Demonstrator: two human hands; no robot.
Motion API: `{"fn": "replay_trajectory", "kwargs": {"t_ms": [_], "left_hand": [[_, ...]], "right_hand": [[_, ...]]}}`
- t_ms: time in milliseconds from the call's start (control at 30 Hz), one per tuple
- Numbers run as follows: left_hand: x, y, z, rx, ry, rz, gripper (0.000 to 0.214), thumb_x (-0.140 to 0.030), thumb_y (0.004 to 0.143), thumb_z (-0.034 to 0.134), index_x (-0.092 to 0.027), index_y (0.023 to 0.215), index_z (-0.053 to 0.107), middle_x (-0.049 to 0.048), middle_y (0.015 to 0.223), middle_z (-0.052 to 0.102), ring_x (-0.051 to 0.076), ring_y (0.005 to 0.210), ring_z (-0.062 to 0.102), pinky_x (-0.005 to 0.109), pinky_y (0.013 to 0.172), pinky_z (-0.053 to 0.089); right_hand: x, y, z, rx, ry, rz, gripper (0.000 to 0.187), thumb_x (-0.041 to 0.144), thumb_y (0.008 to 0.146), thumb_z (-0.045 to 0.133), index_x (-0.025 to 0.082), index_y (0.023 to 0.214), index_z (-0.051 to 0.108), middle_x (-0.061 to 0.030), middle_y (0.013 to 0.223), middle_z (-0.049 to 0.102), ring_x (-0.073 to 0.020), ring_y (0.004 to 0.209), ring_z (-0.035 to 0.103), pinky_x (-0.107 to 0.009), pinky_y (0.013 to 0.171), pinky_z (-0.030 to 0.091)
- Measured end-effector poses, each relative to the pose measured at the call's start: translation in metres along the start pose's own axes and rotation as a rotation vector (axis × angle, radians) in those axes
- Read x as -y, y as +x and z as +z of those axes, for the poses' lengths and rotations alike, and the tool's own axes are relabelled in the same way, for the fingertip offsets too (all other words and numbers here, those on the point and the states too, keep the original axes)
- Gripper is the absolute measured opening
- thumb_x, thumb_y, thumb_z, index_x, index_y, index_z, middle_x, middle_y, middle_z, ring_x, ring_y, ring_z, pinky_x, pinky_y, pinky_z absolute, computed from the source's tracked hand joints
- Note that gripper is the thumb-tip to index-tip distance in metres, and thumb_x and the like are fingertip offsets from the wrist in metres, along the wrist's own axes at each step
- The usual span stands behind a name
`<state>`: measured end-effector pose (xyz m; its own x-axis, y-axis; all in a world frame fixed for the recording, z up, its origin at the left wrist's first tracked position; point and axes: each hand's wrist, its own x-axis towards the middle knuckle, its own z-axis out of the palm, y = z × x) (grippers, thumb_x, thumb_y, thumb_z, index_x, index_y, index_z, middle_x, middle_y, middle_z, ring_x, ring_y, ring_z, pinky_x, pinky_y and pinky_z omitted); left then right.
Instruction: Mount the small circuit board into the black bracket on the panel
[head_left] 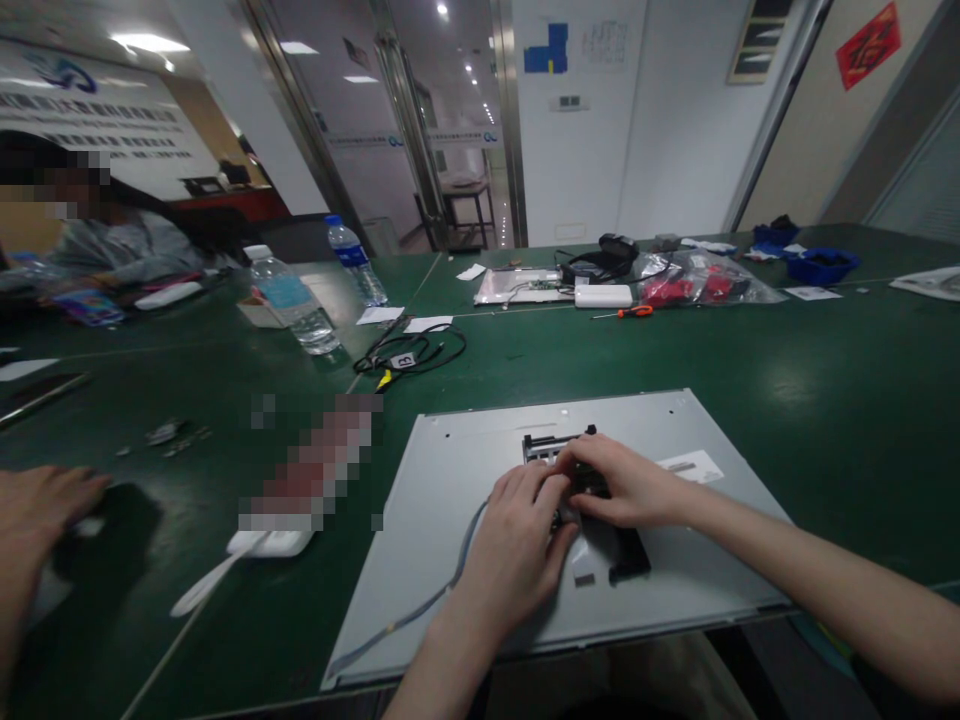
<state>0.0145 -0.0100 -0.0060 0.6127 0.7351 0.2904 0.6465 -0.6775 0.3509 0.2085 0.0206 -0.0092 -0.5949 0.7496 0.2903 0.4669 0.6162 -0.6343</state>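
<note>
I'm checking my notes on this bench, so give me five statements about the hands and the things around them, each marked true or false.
1. The left hand and right hand are both at the black bracket on the metal panel. True.
2. The right hand holds a screwdriver. False: the orange-handled screwdriver lies on the green table, beyond the panel.
3. A grey cable runs over the panel beside the left hand. True.
4. Both water bottles are uncapped. False: the nearer bottle has a white cap, the farther bottle a blue one.
5. A co-worker's hand shows at the left edge. True.
</note>
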Motion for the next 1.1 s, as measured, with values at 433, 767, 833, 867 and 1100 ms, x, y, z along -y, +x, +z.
{"fn": "replay_trajectory", "kwargs": {"t_ms": [433,767,833,867,1100], "left_hand": [[-0.0021,0.0006,-0.0007,0.017,-0.008,0.000,0.034,-0.017,0.080,0.057,-0.023,0.112,0.048,0.0079,0.119,0.052,0.027,0.114,0.047,0.048,0.098,0.039],[-0.0009,0.0006,-0.0007,0.031,-0.011,-0.012,0.030,-0.018,0.081,0.054,-0.021,0.110,0.046,0.0092,0.117,0.053,0.027,0.113,0.047,0.049,0.098,0.038],[-0.0010,0.0006,-0.0010,0.023,-0.015,-0.011,0.030,-0.018,0.081,0.054,-0.021,0.110,0.046,0.0091,0.116,0.053,0.027,0.112,0.047,0.049,0.098,0.038],[-0.0011,0.0005,-0.0012,0.020,-0.018,-0.010,0.030,-0.018,0.081,0.054,-0.021,0.110,0.046,0.0091,0.116,0.053,0.027,0.112,0.047,0.049,0.097,0.039],[-0.0015,-0.0002,-0.0010,0.019,-0.010,-0.009,0.029,-0.020,0.082,0.055,-0.021,0.110,0.046,0.0088,0.119,0.052,0.027,0.113,0.047,0.049,0.098,0.039]], "right_hand": [[-0.0009,0.0005,0.0028,-0.022,-0.013,-0.032,0.025,0.008,0.076,0.057,0.019,0.099,0.052,-0.0039,0.093,0.063,-0.0171,0.086,0.056,-0.031,0.078,0.041],[-0.0017,0.0002,-0.0010,-0.053,-0.004,-0.033,0.030,0.005,0.075,0.056,0.020,0.100,0.051,-0.0013,0.088,0.065,-0.0153,0.083,0.058,-0.031,0.079,0.041],[-0.0012,0.0002,-0.0020,-0.058,-0.011,-0.021,0.029,0.005,0.075,0.056,0.020,0.100,0.051,-0.0012,0.088,0.065,-0.0153,0.083,0.058,-0.032,0.080,0.040],[-0.0010,0.0002,-0.0023,-0.063,-0.016,-0.017,0.029,0.005,0.075,0.056,0.020,0.100,0.051,-0.0011,0.087,0.065,-0.0153,0.082,0.058,-0.032,0.080,0.040],[-0.0020,0.0018,0.0004,-0.115,-0.040,0.038,0.024,0.007,0.077,0.057,0.020,0.096,0.050,-0.0004,0.084,0.067,-0.0157,0.079,0.058,-0.031,0.077,0.040]]}}
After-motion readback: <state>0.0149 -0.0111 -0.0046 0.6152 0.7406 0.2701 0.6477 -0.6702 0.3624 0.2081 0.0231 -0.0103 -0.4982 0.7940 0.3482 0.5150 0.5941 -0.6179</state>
